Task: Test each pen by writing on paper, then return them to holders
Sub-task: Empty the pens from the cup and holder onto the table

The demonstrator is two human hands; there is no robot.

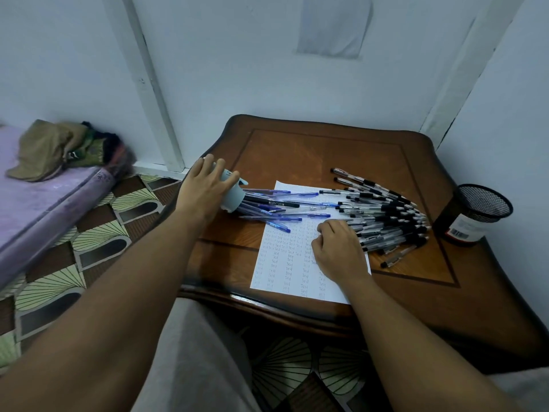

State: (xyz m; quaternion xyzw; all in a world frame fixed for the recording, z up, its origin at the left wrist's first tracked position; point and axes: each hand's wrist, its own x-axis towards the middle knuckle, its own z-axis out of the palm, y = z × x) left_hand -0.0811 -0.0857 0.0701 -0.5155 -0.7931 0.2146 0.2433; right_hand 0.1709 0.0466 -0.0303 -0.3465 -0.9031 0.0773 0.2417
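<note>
Your wooden counter [326,150] carries a sheet of paper [285,263] filled with written test words. A black mesh holder [478,209] stands at the right. Your left hand [205,185] grips a grey holder [231,194] tipped sideways, blue pens [276,209] spilling onto the paper. Your right hand [338,248], fingers curled, rests on the paper, touching the pile of black pens [386,215].

So the pale blue plastic holder [231,194] is tipped on its side, blue-capped clear pens [276,203] spilling onto the white sheet covered in handwritten "Test" [289,260], black-capped clear pens [386,217] heaped beside the upright black mesh cup [475,214].
</note>
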